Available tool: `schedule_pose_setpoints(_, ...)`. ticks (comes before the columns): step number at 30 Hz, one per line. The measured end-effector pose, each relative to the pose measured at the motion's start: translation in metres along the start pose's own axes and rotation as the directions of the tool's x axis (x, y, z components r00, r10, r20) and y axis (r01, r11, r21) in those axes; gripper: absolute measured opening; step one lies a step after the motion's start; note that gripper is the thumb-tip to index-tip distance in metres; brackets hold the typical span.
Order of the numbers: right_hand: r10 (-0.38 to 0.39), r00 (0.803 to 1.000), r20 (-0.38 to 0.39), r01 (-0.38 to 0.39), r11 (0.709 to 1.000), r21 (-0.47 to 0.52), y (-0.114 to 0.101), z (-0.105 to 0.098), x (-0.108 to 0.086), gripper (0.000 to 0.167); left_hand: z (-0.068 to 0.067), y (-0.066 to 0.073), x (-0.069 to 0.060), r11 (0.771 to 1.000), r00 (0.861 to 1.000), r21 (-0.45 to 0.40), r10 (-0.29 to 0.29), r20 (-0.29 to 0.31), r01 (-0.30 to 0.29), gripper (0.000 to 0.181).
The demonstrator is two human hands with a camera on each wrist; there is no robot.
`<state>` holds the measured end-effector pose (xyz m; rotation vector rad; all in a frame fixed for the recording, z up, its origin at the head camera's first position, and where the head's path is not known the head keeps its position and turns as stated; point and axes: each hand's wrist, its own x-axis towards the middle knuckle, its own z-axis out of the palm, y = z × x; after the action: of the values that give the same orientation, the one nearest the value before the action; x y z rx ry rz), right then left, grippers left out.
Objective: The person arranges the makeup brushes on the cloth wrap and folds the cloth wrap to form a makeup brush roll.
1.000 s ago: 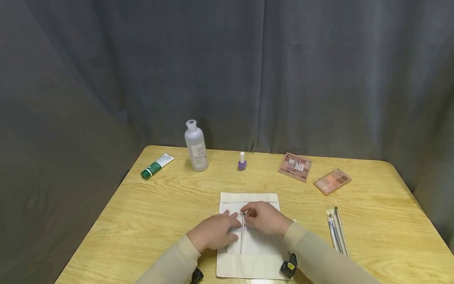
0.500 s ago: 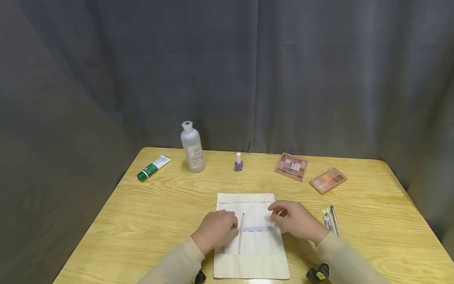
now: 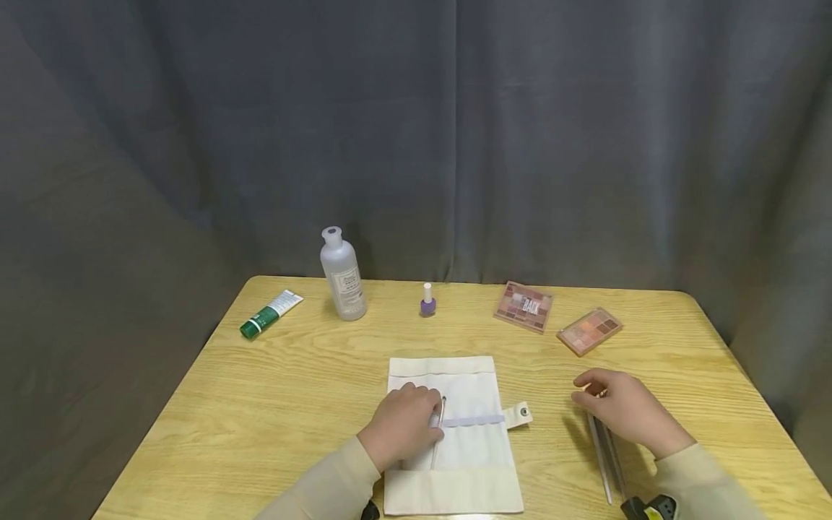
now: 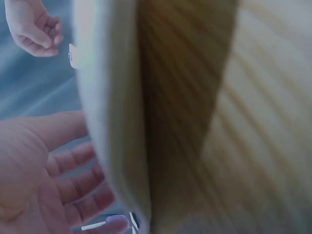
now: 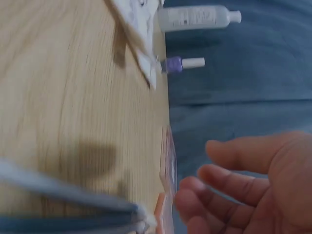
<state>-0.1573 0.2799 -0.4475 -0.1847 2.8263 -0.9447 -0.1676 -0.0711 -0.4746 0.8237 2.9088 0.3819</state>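
Observation:
A cream and white fabric brush roll [image 3: 455,492] lies unrolled at the front of the table. One slim makeup brush [image 3: 435,449] is on it, its lower end at the bottom cream band. My left hand [image 3: 403,425] rests over the roll's left part, beside that brush; in the left wrist view its fingers [image 4: 80,187] extend loosely, partly hidden by the roll's edge. My right hand [image 3: 627,410] hovers over several makeup brushes [image 3: 604,466] lying right of the roll. In the right wrist view its fingers are relaxed and apart from the brushes [image 5: 73,192].
At the back stand a clear bottle [image 3: 344,282] and a purple nail polish bottle [image 3: 427,306]. A green and white tube [image 3: 271,315] lies far left. Two eyeshadow palettes, one closer to the back [image 3: 523,307] and one further right [image 3: 590,331], lie behind the loose brushes. A snap tab [image 3: 518,415] sticks out from the roll.
My right hand has let go of the brush on the roll and moved right to the loose brushes, uncovering the snap tab. My left hand stays over the roll, its pose slightly shifted.

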Motion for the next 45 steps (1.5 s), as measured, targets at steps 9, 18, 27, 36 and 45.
schedule_pose_setpoints(9,0.055,0.998,0.04,-0.051,0.995,-0.081,0.014,-0.002,0.001,0.025,-0.004,0.001,-0.005,0.995,0.993,0.004,0.1,0.057,-0.101,0.012)
schedule_pose_setpoints(18,0.089,0.992,0.092,-0.083,0.994,-0.07,0.019,0.005,0.002,0.018,-0.008,-0.004,-0.006,0.998,0.998,0.024,0.06,0.007,-0.06,0.006)
schedule_pose_setpoints(27,0.099,0.992,0.079,-0.09,0.99,-0.111,0.017,0.012,0.004,0.012,-0.005,-0.007,-0.007,0.997,0.999,0.061,0.043,0.01,-0.043,0.007)
schedule_pose_setpoints(36,0.078,0.996,0.045,-0.07,0.985,-0.161,0.009,0.017,0.007,0.006,-0.006,-0.008,-0.004,0.997,0.996,0.015,0.075,0.037,-0.076,0.005)
schedule_pose_setpoints(45,0.078,0.996,0.049,-0.07,0.987,-0.146,0.003,0.026,0.008,0.01,-0.008,-0.006,-0.002,0.996,0.995,0.016,0.092,0.039,-0.092,0.006)
